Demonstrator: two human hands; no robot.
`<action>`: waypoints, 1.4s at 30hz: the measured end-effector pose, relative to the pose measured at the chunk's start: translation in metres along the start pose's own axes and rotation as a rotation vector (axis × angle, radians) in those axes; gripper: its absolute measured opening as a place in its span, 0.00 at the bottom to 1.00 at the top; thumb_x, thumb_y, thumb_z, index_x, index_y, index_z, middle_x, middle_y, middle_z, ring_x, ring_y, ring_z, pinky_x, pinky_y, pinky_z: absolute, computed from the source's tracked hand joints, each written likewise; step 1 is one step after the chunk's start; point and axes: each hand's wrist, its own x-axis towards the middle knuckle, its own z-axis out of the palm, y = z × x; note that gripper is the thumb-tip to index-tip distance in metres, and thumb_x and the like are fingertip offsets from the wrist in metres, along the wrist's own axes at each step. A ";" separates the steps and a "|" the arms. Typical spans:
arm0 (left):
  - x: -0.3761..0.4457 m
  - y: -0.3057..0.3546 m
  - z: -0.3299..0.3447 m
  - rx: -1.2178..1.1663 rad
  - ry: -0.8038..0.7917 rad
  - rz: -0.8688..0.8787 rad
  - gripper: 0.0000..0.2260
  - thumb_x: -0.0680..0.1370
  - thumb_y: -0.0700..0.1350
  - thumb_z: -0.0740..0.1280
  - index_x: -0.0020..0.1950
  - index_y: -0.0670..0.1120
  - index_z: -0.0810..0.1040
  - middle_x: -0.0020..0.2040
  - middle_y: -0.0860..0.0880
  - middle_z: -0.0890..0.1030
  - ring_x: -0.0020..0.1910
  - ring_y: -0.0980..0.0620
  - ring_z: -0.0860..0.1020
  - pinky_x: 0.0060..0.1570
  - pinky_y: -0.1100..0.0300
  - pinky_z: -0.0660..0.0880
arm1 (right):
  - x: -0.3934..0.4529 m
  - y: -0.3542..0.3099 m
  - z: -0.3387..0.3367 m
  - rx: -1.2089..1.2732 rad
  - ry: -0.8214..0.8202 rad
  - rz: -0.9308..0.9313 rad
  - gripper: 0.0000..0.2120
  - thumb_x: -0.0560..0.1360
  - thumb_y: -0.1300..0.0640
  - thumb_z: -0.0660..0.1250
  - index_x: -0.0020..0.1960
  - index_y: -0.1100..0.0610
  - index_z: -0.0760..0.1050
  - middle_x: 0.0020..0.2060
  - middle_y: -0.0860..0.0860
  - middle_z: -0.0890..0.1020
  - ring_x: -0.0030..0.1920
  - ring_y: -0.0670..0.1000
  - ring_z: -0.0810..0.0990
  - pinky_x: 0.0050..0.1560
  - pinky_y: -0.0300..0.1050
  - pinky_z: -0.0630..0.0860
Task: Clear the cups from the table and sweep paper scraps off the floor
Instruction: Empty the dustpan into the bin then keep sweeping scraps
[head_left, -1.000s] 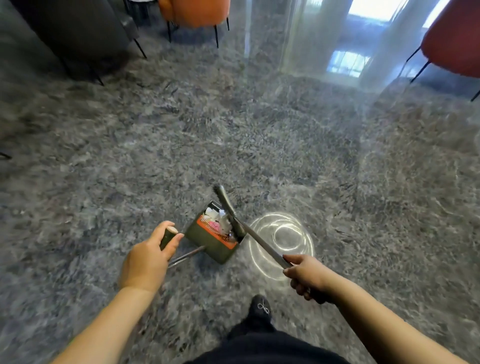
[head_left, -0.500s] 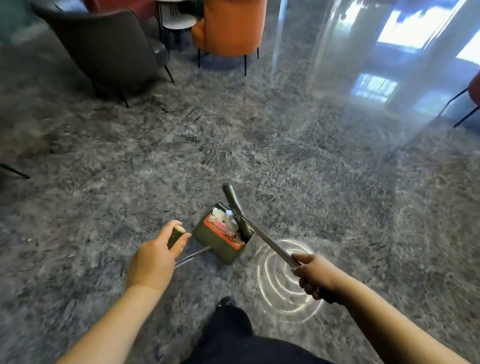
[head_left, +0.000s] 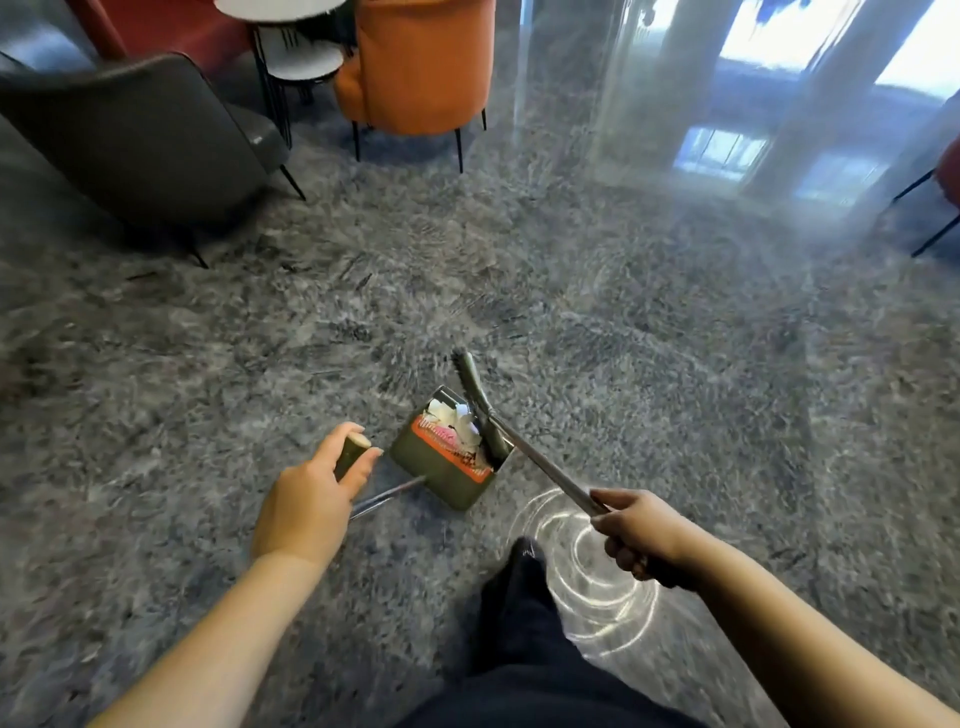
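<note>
While each hand (head_left: 306, 499) grips one handle — one dustpan (head_left: 451, 470), one broom (head_left: 480, 402).

text: none legible | dustpan (head_left: 451, 470): orange band with pale marks, too blurred to read

The polished grey speckled stone floor (head_left: 649, 322) carries a dark green long-handled dustpan (head_left: 447, 480) holding white paper scraps (head_left: 460, 418), just ahead of the left fingers (head_left: 345, 441). Far beyond stand an orange upholstered chair (head_left: 421, 67) and a dark grey padded armchair (head_left: 135, 135) on thin legs.
</note>
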 end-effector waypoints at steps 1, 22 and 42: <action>0.024 0.007 0.006 0.003 0.009 0.003 0.21 0.75 0.66 0.55 0.63 0.59 0.73 0.31 0.49 0.77 0.30 0.48 0.75 0.27 0.56 0.69 | 0.017 -0.018 -0.013 0.003 -0.007 -0.001 0.16 0.78 0.63 0.60 0.57 0.43 0.69 0.26 0.52 0.69 0.22 0.47 0.64 0.23 0.37 0.59; 0.431 0.136 0.068 0.004 -0.050 0.069 0.13 0.78 0.61 0.62 0.60 0.60 0.74 0.30 0.55 0.73 0.29 0.51 0.72 0.27 0.59 0.65 | 0.261 -0.307 -0.168 0.067 0.029 0.040 0.12 0.78 0.63 0.59 0.54 0.47 0.72 0.22 0.50 0.69 0.19 0.46 0.64 0.20 0.34 0.59; 0.840 0.320 0.191 -0.097 -0.091 0.133 0.14 0.75 0.59 0.68 0.60 0.60 0.75 0.36 0.44 0.80 0.37 0.41 0.78 0.37 0.52 0.74 | 0.499 -0.556 -0.406 0.162 0.111 0.038 0.11 0.79 0.64 0.59 0.48 0.49 0.73 0.24 0.52 0.68 0.21 0.47 0.63 0.23 0.35 0.58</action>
